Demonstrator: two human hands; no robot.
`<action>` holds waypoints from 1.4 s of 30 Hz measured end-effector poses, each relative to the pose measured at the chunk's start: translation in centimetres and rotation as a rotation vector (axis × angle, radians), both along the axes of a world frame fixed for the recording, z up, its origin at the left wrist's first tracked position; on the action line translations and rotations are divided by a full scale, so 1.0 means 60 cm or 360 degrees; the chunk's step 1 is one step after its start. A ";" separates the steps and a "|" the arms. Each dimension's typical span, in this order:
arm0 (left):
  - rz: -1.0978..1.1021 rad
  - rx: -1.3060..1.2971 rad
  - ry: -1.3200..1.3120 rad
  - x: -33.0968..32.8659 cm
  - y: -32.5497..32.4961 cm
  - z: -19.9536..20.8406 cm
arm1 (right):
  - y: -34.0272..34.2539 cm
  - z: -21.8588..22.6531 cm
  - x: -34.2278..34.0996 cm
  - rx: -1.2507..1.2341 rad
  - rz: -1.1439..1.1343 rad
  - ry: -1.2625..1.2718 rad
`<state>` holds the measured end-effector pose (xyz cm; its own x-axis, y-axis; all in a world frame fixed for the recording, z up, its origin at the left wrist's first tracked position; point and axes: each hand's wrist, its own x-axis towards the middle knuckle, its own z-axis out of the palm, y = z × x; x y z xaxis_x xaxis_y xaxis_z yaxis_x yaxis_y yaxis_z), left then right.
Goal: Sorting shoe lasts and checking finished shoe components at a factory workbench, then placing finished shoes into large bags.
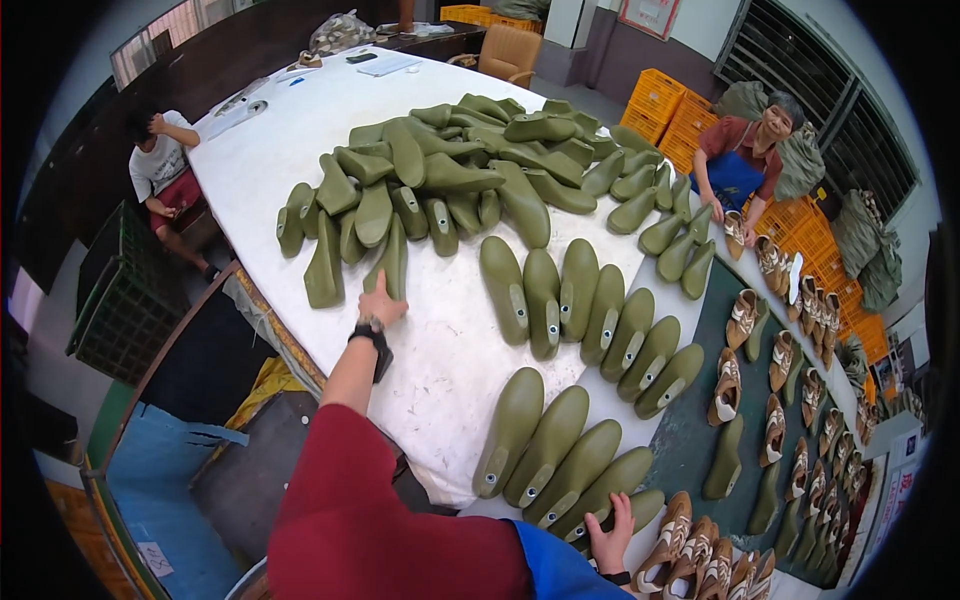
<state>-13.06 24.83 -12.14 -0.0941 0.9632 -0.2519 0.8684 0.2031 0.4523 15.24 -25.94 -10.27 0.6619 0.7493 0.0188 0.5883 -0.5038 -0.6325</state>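
A large heap of olive-green shoe lasts (430, 150) covers the middle of a white table (300, 110). My left hand (383, 305) reaches to the near edge of the heap, its fingers closed around the lower end of a shoe last (394, 262). At the lower right, my right hand (610, 535) rests with fingers spread against the end of a shoe last (604, 492) in the front row. Behind that row, another row of green lasts (582, 290) lies side by side with round metal-rimmed holes toward me.
Brown-and-white shoes (690, 550) stand beside my right hand, with more on a dark green surface (690, 420) at right. A co-worker in a blue apron (735, 175) handles a shoe across the table. Another person (160, 160) sits at left. Orange crates (655, 105) are stacked behind.
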 end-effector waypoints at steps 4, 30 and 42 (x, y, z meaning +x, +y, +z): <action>-0.0484 0.0290 0.0399 -0.025 -0.187 0.026 | 0.000 -0.001 0.000 0.0020 0.0008 0.0005; -0.0936 0.1217 0.0593 0.374 0.323 0.123 | 0.027 0.048 0.008 -0.0171 -0.0042 -0.0011; -0.1652 0.1837 -0.0265 0.565 0.158 0.240 | 0.040 0.045 0.027 -0.0197 -0.0056 -0.0004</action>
<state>20.87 34.33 2.24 0.6629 0.2583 0.7027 0.3291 -0.9436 0.0364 16.88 -23.53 -7.57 0.6881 0.7221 -0.0706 0.5704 -0.5986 -0.5624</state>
